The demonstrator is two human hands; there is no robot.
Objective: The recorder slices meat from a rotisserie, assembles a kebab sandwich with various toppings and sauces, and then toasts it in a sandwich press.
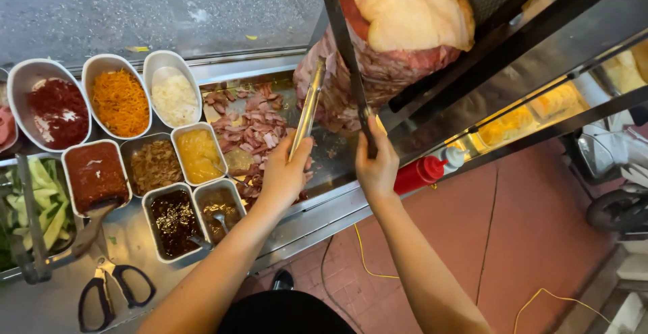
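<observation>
Slicing step: left hand point(287, 172) grips tongs point(307, 108), right hand point(376, 169) grips knife point(347, 57) against meat point(378, 71); next calls for steady downward cut.

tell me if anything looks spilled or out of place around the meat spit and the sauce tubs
Nothing looks damaged. Shaved meat pieces lie loose on the steel tray below the meat spit. The black-handled scissors lie on the counter edge, and a red squeeze bottle lies tipped on its side beside the right hand.

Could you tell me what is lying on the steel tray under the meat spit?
Under the meat spit, sliced meat pieces lie scattered on the steel tray. The left hand with tongs covers part of the tray, so anything beneath it is hidden.
</observation>
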